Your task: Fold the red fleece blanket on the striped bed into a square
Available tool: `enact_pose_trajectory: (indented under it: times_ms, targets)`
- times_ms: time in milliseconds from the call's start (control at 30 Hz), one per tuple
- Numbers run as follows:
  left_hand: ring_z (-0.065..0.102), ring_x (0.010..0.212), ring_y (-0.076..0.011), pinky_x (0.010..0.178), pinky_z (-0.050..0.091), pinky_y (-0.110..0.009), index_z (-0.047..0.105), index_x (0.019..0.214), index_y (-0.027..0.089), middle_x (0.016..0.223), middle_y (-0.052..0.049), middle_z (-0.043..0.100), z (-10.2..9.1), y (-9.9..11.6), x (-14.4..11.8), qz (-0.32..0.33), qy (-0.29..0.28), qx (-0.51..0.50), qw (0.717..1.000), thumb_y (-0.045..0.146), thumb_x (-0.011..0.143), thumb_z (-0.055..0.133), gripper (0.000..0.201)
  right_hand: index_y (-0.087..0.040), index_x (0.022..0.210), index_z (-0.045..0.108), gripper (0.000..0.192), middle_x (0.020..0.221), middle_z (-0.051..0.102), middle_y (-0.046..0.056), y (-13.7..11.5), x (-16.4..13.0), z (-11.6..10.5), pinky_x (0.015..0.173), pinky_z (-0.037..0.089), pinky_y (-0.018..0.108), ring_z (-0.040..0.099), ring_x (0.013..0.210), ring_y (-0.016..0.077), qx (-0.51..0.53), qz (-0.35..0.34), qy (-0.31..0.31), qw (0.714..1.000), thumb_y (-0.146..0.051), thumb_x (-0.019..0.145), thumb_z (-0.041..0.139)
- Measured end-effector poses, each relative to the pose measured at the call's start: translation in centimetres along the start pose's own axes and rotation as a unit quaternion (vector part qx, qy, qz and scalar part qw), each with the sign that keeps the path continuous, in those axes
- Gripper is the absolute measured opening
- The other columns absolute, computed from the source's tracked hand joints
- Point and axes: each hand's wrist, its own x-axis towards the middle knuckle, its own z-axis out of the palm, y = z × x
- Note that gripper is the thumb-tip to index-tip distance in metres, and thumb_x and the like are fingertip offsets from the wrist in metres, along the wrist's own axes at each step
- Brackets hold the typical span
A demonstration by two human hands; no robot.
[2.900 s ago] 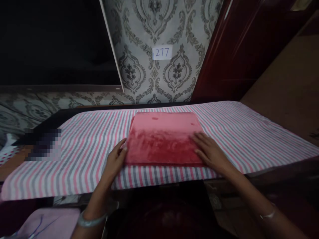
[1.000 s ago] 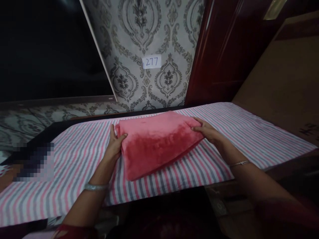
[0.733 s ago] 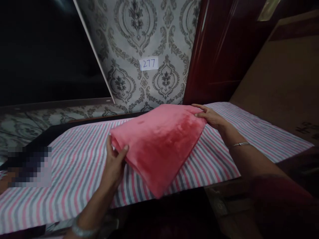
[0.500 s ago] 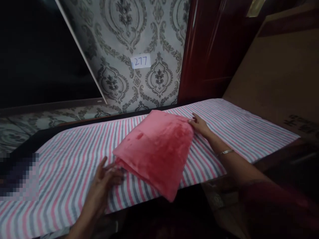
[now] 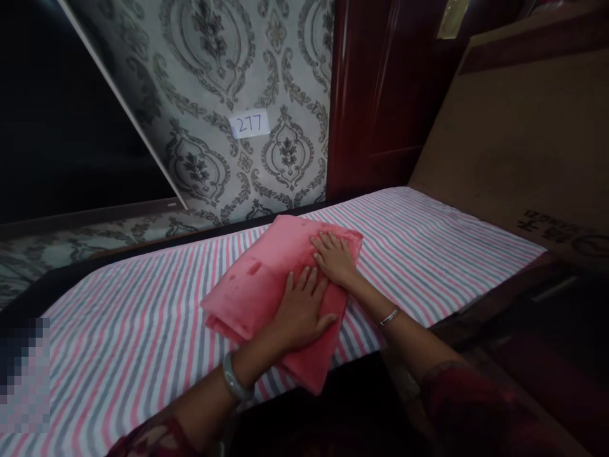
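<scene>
A pink plush cloth point(image 5: 257, 273), folded into a thick four-sided bundle, lies on a striped sheet point(image 5: 157, 317) of white, pink and grey. My left hand point(image 5: 302, 311) rests flat on the middle of the cloth, its fingers stretched out and its thumb apart. Beyond it, my right hand point(image 5: 335, 259) lies spread on the right part of the cloth, palm down. Neither hand grips anything. The folded layers show at the cloth's left corner, while part of its near side is hidden under my left hand and forearm.
Behind the sheet stands a patterned wall with a paper label point(image 5: 250, 124) reading 277. A dark screen point(image 5: 76, 127) is at the left. A dark red door point(image 5: 375, 95) and a large cardboard box point(image 5: 518, 127) are at the right.
Both hands have moved onto the cloth: the left from beside its left corner, the right inward from its right edge. They now lie flat on top. The view has shifted slightly.
</scene>
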Motion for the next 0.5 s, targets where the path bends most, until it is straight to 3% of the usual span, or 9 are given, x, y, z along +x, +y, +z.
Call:
enact_pose_trajectory:
  times_ms: [133,267,500]
  targets:
    - [0.015,0.152,-0.0373,0.119,0.01,-0.067,0.033,0.155,0.017,0.163,-0.018,0.026,1.9,-0.9,-0.7,0.009,0.014,0.015,1.0,0.054,0.094,0.049,0.073,-0.027,0.154,0.036,0.056,0.163,0.029,0.007,2.1,1.0,0.0,0.118,0.015,0.061,0.02,0.151,0.0319,-0.063,-0.028,-0.031,0.997,-0.043,0.101,0.038]
    - [0.017,0.152,-0.0373,0.118,0.013,-0.067,0.037,0.154,0.024,0.163,-0.016,0.027,1.9,-0.9,-0.8,0.007,0.019,0.019,1.0,0.053,0.093,0.051,0.069,-0.029,0.155,0.034,0.058,0.162,0.031,0.006,4.0,2.8,0.1,0.116,0.022,0.059,0.027,0.148,0.0335,-0.061,-0.011,-0.045,0.997,-0.049,0.102,0.036]
    - [0.013,0.152,-0.038,0.119,0.01,-0.069,0.036,0.154,0.026,0.164,-0.012,0.026,2.1,-0.8,-0.7,0.005,0.018,0.008,1.0,0.05,0.093,0.053,0.068,-0.027,0.156,0.033,0.056,0.162,0.031,0.005,4.1,3.2,0.1,0.117,0.021,0.056,0.029,0.147,0.0334,-0.046,0.006,-0.039,0.998,-0.046,0.103,0.033]
